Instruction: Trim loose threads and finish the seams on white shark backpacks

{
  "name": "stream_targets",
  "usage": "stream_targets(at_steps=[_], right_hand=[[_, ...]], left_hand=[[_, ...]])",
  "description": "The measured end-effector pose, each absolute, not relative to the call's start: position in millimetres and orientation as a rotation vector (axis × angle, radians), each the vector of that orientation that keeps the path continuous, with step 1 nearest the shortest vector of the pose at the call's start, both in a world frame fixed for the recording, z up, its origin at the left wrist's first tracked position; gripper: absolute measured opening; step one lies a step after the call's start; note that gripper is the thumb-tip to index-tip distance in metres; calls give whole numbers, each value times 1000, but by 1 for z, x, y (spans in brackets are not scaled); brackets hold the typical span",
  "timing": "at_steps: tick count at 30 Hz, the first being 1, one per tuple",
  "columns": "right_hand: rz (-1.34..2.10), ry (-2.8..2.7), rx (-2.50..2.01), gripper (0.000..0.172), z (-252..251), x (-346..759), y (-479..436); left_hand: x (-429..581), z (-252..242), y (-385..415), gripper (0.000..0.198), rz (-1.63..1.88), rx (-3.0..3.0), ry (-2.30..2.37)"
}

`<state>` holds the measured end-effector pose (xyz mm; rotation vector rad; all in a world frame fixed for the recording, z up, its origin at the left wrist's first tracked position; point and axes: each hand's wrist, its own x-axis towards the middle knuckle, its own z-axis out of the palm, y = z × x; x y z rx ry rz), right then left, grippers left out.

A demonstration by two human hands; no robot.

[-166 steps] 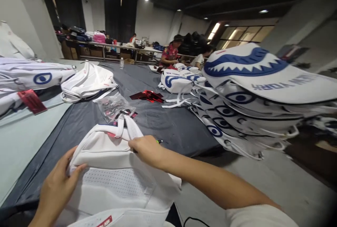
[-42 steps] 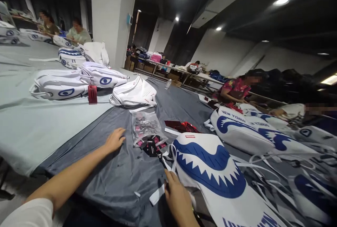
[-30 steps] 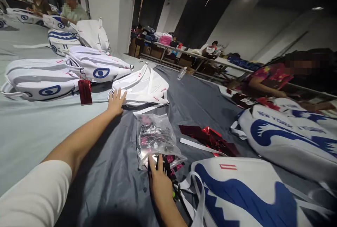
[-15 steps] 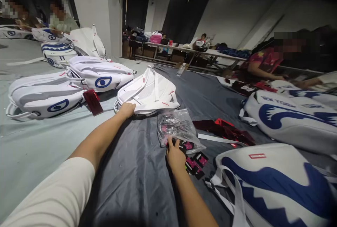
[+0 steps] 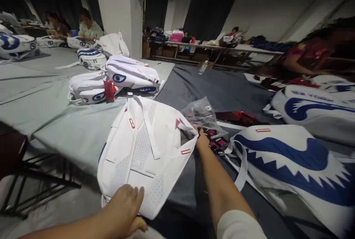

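Currently | left hand (image 5: 123,207), right hand (image 5: 203,140): fingers clamped on one white backpack (image 5: 163,135) | one tooth-patterned backpack (image 5: 291,161) nearest right arm | one clear plastic bag (image 5: 203,110), one bottle (image 5: 203,67) on counter (image 5: 185,83)

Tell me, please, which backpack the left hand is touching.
The white backpack at front centre, straps showing: the left hand touches its near end, while the other backpacks lie clear of that hand.

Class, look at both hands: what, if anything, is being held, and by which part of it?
A white backpack: the left hand grips its near edge, the right hand its strap loop.
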<state>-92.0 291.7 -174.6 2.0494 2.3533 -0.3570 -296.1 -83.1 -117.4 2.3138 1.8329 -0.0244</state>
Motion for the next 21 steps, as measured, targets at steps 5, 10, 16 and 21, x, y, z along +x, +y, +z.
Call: stream_targets(at_steps=[5, 10, 16, 21], right_hand=[[-433, 2342, 2090, 44, -138, -78, 267], [-311, 2602, 2140, 44, -85, -95, 229], [-444, 3031, 1817, 33, -75, -162, 179], [-513, 3153, 1749, 29, -81, -165, 144]], left_hand=[[-305, -78, -69, 36, 365, 2256, 1631], [-315, -134, -50, 75, 211, 2460, 1948], [-302, -206, -79, 70, 207, 2581, 2007], [-297, -224, -88, 68, 297, 2600, 2037]])
